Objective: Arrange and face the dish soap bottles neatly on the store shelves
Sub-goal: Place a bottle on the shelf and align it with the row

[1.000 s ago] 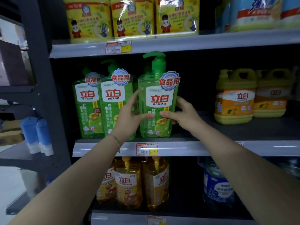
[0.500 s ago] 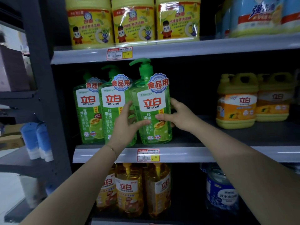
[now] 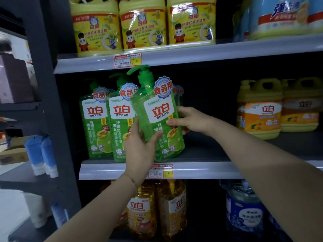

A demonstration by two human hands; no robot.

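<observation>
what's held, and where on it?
The tilted green soap bottle, by its body: left hand on the lower left side, right hand on the right side.

Shows clear green plastic, smooth and glossy, in the tilted pump bottle (image 3: 148,96) and the upright bottles (image 3: 97,137) beside it, each with a slick white label. Shows shiny, crinkled film over the yellow jugs (image 3: 143,23) and duller opaque plastic in the handled jugs (image 3: 258,109). Shows smooth pale metal along the shelf edge (image 3: 108,170), paper in the price tag (image 3: 160,171) and matt brown cardboard in the box (image 3: 14,154).
</observation>
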